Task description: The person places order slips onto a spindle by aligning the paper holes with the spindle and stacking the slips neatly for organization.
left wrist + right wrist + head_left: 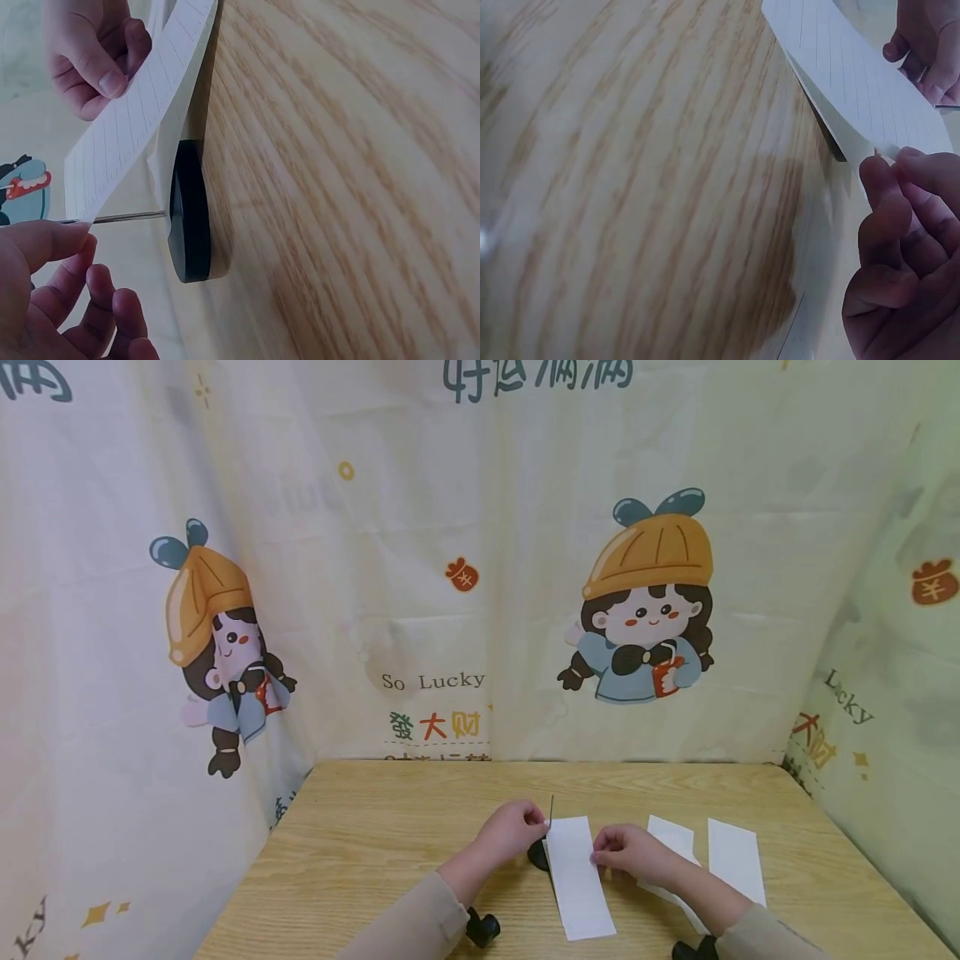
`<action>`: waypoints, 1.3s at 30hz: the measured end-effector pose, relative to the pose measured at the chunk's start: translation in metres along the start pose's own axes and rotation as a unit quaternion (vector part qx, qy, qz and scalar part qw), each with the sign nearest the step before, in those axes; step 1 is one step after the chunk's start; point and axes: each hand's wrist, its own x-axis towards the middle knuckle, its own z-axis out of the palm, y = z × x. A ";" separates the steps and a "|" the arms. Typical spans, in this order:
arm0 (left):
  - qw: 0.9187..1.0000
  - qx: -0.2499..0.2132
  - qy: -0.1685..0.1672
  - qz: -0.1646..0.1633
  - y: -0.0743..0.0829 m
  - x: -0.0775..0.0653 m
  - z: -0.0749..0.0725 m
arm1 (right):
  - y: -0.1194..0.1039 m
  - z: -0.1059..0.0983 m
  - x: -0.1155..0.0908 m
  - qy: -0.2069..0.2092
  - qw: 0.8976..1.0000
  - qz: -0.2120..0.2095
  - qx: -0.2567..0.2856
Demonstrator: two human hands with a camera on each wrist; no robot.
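Observation:
A lined white paper slip [581,878] is held above the table between both hands. My left hand [513,828] pinches its far left corner between thumb and index finger, right beside a thin upright metal rod [131,217]. That rod rises from a round black base [191,214], forming a paper spike. My right hand [633,853] pinches the slip's right edge with thumb and index finger. In the left wrist view the slip slants over the base. Whether the rod passes through the paper I cannot tell.
More white paper slips lie on the wooden table [360,860] to the right: one whole slip [735,856] and overlapping pieces [672,837] partly behind the right forearm. A printed curtain [420,627] hangs behind the table's far edge.

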 end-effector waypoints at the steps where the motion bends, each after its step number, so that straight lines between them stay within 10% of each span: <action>1: 1.000 0.001 -0.002 0.000 0.000 -0.001 0.000 | 0.000 0.000 0.000 -0.003 1.000 0.001 -0.003; 39: 0.992 0.122 -0.035 -0.005 -0.007 0.001 0.013 | -0.002 0.009 -0.004 0.007 0.989 -0.020 -0.148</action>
